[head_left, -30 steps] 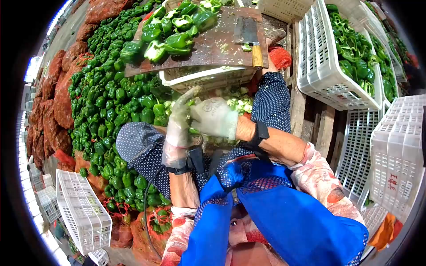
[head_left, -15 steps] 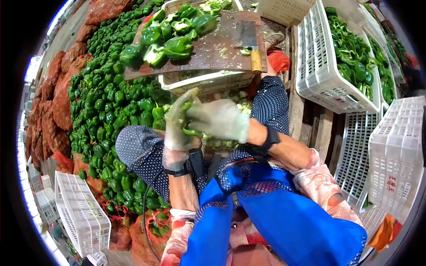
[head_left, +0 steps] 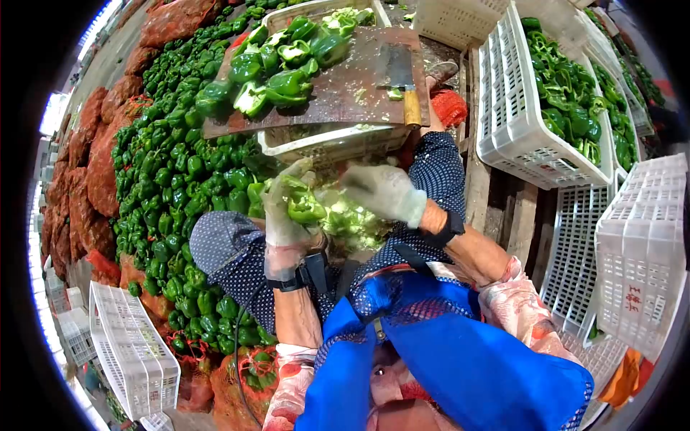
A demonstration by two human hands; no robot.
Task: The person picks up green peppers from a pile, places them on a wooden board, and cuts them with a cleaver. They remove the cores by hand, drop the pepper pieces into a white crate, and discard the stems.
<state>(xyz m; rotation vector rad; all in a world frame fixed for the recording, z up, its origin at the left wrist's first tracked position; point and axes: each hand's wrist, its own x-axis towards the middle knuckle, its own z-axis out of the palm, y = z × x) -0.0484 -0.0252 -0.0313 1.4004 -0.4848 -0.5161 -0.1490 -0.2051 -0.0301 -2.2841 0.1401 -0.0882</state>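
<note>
In a whitish glove, my left hand (head_left: 284, 212) is closed around a cut green bell pepper (head_left: 306, 208), its pale inside partly showing. To the right of it, my gloved right hand (head_left: 384, 192) is apart from the pepper, its fingers curled and smeared by motion. Pale pepper scraps (head_left: 352, 221) lie below and between the hands. Beyond them, a wooden board (head_left: 345, 90) rests across a white crate (head_left: 323, 144). Cut green peppers (head_left: 277, 65) are heaped on its left part, and a cleaver (head_left: 399, 68) with a wooden handle lies on its right.
A large heap of whole green peppers (head_left: 172, 165) spreads along the left, with red mesh sacks (head_left: 93, 179) behind it. On the right stands a white crate (head_left: 503, 108) of cut peppers beside wooden pallet slats (head_left: 517, 219). Other white crates (head_left: 640, 251) stand at both sides.
My right hand has moved right, away from my left hand. The cut pepper in my left hand is now more exposed, as are the scraps below.
</note>
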